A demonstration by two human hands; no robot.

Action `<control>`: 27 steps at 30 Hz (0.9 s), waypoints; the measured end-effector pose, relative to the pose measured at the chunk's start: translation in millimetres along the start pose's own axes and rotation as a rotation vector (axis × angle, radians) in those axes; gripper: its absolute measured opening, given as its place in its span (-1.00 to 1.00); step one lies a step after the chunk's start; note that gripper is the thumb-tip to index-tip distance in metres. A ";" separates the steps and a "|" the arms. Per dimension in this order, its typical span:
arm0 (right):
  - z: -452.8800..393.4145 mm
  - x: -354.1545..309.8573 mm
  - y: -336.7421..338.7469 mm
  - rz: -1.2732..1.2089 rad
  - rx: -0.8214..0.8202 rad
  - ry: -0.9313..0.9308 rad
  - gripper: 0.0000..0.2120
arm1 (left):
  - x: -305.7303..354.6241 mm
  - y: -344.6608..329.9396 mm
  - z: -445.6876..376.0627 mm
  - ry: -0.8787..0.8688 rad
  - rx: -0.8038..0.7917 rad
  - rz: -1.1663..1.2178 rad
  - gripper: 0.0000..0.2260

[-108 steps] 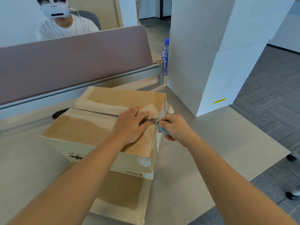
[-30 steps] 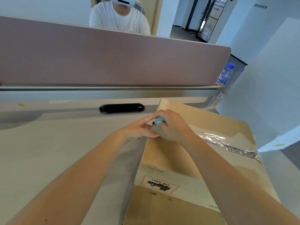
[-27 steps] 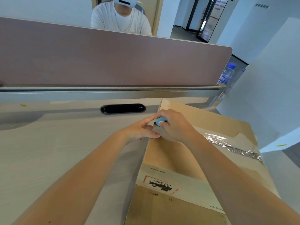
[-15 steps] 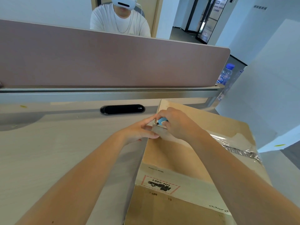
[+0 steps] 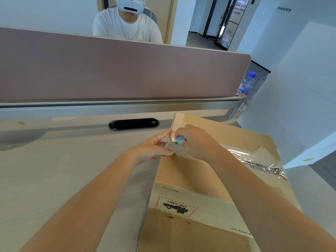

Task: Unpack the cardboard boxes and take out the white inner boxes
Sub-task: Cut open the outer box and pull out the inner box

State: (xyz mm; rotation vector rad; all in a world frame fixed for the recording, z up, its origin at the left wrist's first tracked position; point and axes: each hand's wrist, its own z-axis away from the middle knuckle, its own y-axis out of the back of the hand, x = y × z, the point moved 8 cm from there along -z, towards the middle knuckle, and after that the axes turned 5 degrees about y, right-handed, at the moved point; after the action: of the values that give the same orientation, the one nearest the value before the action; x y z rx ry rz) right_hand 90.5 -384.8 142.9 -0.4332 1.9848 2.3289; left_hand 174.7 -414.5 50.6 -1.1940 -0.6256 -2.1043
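bright, even indoor light fills the head view, strongest from the glass doorway [image 5: 224, 20] at the back. soft shadows lie under the forearms on the desk [image 5: 54, 170]. glare glints on the crinkled tape [image 5: 258, 160] and the metal rail [image 5: 127, 104]. wide-angle bending curves the edges; the near forearms look soft and stretched.

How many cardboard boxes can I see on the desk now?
2. The upper box lies on the desk, where the left hand and right hand work at its far corner. The lower box lies under it. Others may be hidden.
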 end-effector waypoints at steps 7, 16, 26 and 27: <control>2.5 25.1 -3.3 0.107 -0.012 -0.024 -0.77 | -0.8 0.0 0.6 0.006 0.008 -0.029 -0.34; 26.8 59.7 5.7 -0.021 0.085 -0.106 -0.74 | 21.0 8.9 12.9 -0.058 0.197 -0.236 -0.29; 38.4 71.1 11.6 -0.308 0.329 -0.101 -0.80 | 70.0 -47.3 12.7 -0.225 0.271 -0.926 -0.10; 38.1 70.5 10.3 -0.274 0.318 -0.092 -0.80 | 68.0 -52.5 9.9 -0.200 0.257 -1.005 -0.09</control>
State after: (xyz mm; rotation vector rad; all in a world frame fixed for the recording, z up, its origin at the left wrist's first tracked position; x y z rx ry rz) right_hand 13.8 -359.5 140.7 -0.5250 2.0520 1.8035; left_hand 116.2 -391.4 109.9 -1.0424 -1.8209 -2.5422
